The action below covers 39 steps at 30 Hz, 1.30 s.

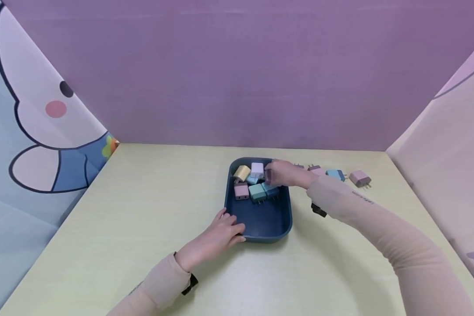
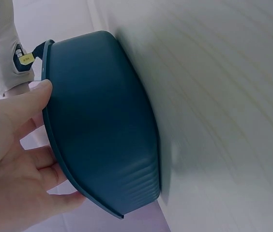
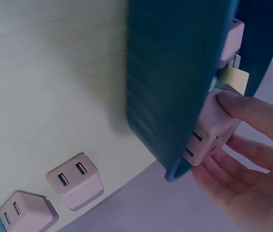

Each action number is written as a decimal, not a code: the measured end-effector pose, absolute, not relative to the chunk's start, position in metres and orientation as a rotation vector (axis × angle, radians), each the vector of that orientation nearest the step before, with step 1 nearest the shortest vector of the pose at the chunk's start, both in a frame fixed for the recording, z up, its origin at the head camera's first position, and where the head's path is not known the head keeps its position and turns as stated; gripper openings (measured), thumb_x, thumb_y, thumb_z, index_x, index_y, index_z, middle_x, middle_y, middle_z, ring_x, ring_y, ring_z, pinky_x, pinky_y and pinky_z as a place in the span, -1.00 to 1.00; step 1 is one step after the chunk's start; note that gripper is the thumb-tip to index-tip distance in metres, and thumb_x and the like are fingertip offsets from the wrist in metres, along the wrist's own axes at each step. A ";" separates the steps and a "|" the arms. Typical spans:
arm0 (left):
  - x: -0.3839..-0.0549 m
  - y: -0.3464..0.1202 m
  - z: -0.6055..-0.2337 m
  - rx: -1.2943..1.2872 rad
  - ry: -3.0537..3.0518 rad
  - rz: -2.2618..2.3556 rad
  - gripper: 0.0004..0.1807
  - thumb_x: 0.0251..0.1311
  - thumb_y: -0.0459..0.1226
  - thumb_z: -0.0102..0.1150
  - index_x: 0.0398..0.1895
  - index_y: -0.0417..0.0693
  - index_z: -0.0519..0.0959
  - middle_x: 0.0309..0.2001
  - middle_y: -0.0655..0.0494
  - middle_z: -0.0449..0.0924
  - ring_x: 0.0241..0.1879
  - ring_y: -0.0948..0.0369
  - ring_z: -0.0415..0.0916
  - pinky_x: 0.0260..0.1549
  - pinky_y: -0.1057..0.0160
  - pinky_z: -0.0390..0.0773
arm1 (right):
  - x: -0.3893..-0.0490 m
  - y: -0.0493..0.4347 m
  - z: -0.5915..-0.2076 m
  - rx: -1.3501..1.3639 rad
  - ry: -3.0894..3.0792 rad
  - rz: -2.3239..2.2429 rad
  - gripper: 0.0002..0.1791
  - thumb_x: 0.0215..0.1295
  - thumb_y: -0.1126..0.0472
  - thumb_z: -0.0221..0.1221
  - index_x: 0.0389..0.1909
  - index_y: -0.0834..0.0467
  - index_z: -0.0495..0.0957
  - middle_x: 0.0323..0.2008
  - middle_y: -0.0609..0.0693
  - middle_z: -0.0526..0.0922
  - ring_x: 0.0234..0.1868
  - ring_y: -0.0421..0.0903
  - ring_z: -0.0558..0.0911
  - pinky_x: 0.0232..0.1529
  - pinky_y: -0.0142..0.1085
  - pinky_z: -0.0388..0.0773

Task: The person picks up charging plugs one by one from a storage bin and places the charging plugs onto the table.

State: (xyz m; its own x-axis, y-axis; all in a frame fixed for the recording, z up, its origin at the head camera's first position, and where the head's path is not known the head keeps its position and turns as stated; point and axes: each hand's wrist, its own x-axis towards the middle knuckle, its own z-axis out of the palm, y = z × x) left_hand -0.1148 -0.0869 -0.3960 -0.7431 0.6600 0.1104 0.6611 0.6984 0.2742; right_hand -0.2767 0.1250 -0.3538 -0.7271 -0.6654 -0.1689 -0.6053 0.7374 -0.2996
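A dark blue tray (image 1: 262, 221) stands on the table, and my left hand (image 1: 221, 231) grips its rim at the near left corner. In the left wrist view the thumb (image 2: 40, 94) lies on the tray's rim, with fingers curled over the edge. My right hand (image 1: 285, 173) is at the far right corner of the tray, pinching a pink USB charger (image 3: 211, 125) right at the rim. Inside the tray lie a yellow charger (image 1: 242, 172), a white one (image 1: 257, 169), a pink one (image 1: 241, 192), a green one (image 1: 257, 193) and a blue one (image 1: 271, 191).
Right of the tray, several chargers lie in a row on the table, including a pink one (image 1: 316, 170), a blue one (image 1: 335, 174) and another pink one (image 1: 360, 178). A purple panel (image 1: 245, 79) rises behind the table, with printed cloth (image 1: 19, 232) at the left side.
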 end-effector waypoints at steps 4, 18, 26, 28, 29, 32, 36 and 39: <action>-0.115 -0.086 -0.396 -1.125 -2.891 -0.468 -0.87 0.16 -0.13 0.05 -0.43 0.03 0.44 -0.50 0.24 0.28 -0.36 0.23 0.29 0.15 -0.12 0.08 | -0.275 0.131 -0.350 -1.059 2.708 -0.346 -0.83 0.03 0.31 0.18 -0.33 0.28 0.52 -0.42 0.06 0.47 -0.42 -0.09 0.43 -0.39 -0.29 0.44; -0.116 -0.086 -0.395 -1.119 -2.910 -0.459 -0.87 0.15 -0.13 0.06 -0.42 0.03 0.46 -0.49 0.23 0.33 -0.34 0.23 0.31 0.14 -0.12 0.09 | -0.266 0.164 -0.341 -1.119 2.807 -0.427 -0.79 -0.03 0.39 0.19 -0.30 0.35 0.51 -0.47 0.07 0.47 -0.46 -0.10 0.37 -0.41 -0.26 0.38; -0.116 -0.085 -0.395 -1.114 -2.903 -0.447 -0.87 0.14 -0.14 0.08 -0.44 0.02 0.46 -0.49 0.23 0.35 -0.36 0.23 0.31 0.14 -0.11 0.11 | -0.265 0.178 -0.342 -1.140 2.820 -0.472 -0.91 -0.05 0.42 0.16 -0.46 0.30 0.48 -0.62 -0.01 0.34 -0.57 -0.16 0.24 -0.49 -0.33 0.22; -0.116 -0.085 -0.395 -1.114 -2.904 -0.445 -0.87 0.14 -0.14 0.08 -0.44 0.02 0.46 -0.49 0.23 0.36 -0.36 0.23 0.31 0.14 -0.11 0.11 | -0.265 0.181 -0.343 -1.162 2.819 -0.478 -0.95 -0.05 0.43 0.14 -0.51 0.29 0.46 -0.66 -0.03 0.29 -0.59 -0.17 0.20 -0.50 -0.34 0.19; -0.116 -0.085 -0.396 -1.113 -2.906 -0.445 -0.87 0.13 -0.14 0.08 -0.44 0.02 0.46 -0.49 0.23 0.36 -0.36 0.23 0.31 0.14 -0.11 0.11 | -0.265 0.183 -0.343 -1.169 2.820 -0.479 -0.94 -0.06 0.44 0.14 -0.51 0.29 0.47 -0.67 -0.03 0.30 -0.60 -0.18 0.20 -0.50 -0.34 0.20; -0.116 -0.085 -0.396 -1.114 -2.910 -0.447 -0.87 0.14 -0.14 0.08 -0.45 0.03 0.46 -0.49 0.24 0.35 -0.36 0.23 0.31 0.14 -0.12 0.11 | -0.264 0.189 -0.344 -1.133 2.828 -0.467 -0.87 -0.07 0.44 0.16 -0.41 0.34 0.51 -0.61 0.00 0.37 -0.56 -0.15 0.26 -0.47 -0.31 0.28; -0.116 -0.085 -0.396 -1.115 -2.910 -0.447 -0.87 0.14 -0.13 0.07 -0.46 0.04 0.44 -0.50 0.25 0.33 -0.37 0.23 0.30 0.13 -0.12 0.10 | -0.264 0.196 -0.347 -1.083 2.844 -0.422 -0.69 -0.05 0.41 0.18 -0.21 0.42 0.50 -0.51 0.09 0.44 -0.49 -0.09 0.32 -0.40 -0.24 0.36; -0.116 -0.085 -0.396 -1.115 -2.907 -0.445 -0.86 0.14 -0.13 0.07 -0.45 0.04 0.44 -0.50 0.25 0.34 -0.37 0.23 0.30 0.13 -0.13 0.10 | -0.265 0.199 -0.351 -1.075 2.849 -0.402 -0.60 -0.08 0.44 0.15 -0.12 0.43 0.47 -0.57 0.05 0.39 -0.54 -0.12 0.28 -0.45 -0.29 0.31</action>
State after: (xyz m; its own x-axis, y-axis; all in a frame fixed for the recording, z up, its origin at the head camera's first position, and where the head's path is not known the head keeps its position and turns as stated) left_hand -0.1164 -0.0850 -0.3965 -0.7485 0.6561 0.0966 0.6549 0.7086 0.2627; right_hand -0.2650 0.1987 -0.3509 -0.7528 -0.6577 0.0261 -0.6392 0.7211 -0.2671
